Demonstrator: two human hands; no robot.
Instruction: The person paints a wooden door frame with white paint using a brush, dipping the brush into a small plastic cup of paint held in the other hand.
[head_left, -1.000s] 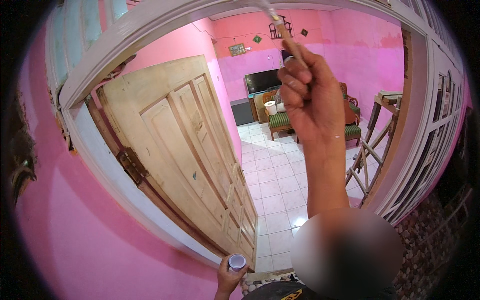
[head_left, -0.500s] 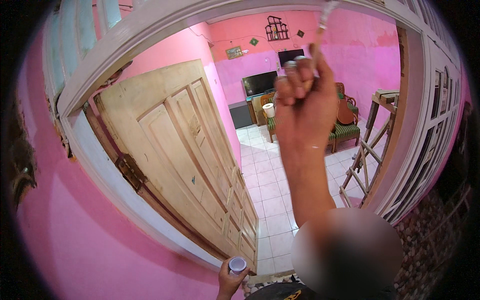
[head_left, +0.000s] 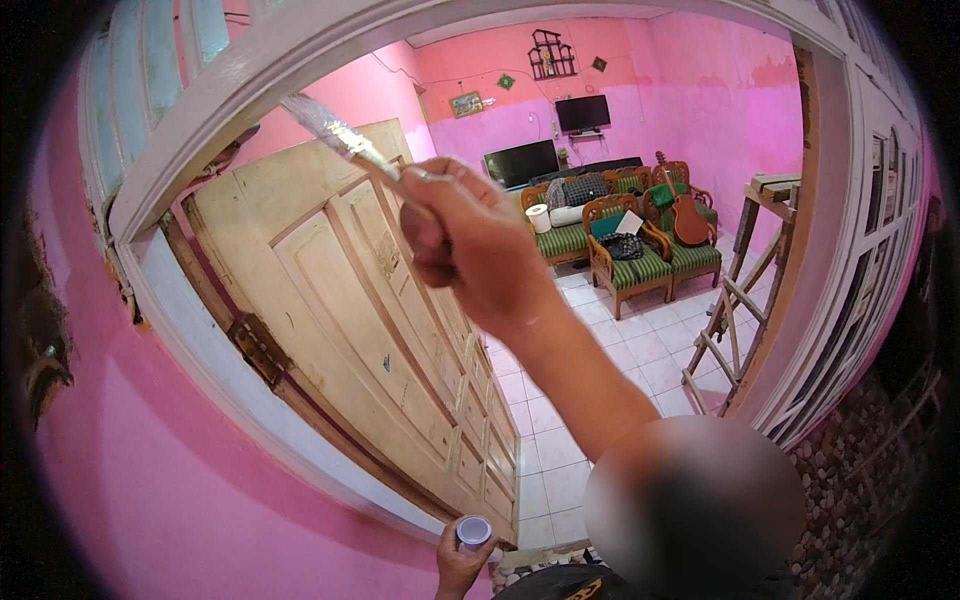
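Observation:
My right hand (head_left: 480,250) is raised and closed around the handle of a paintbrush (head_left: 345,135), whose bristles are whitish and point up and to the left. The bristle tip lies at the lower edge of the white door frame's (head_left: 235,112) upper beam; whether it touches the wood I cannot tell. Low in the picture, my left hand (head_left: 457,568) grips a small round tub (head_left: 474,531), its rim pale and its inside light. Behind the brush stands an unpainted wooden door (head_left: 310,260), swung inward on its hinge (head_left: 260,345).
A wooden stepladder-like stand (head_left: 740,290) leans at the right side of the doorway. Inside, green-striped chairs (head_left: 640,272), a guitar (head_left: 690,220) and a television (head_left: 522,163) stand on white tiles (head_left: 545,420). White louvred panels (head_left: 850,310) flank the doorway's right.
My right hand has swung left and down with the paintbrush, from the beam's top middle to its left part. The left hand with the tub has stayed nearly in place.

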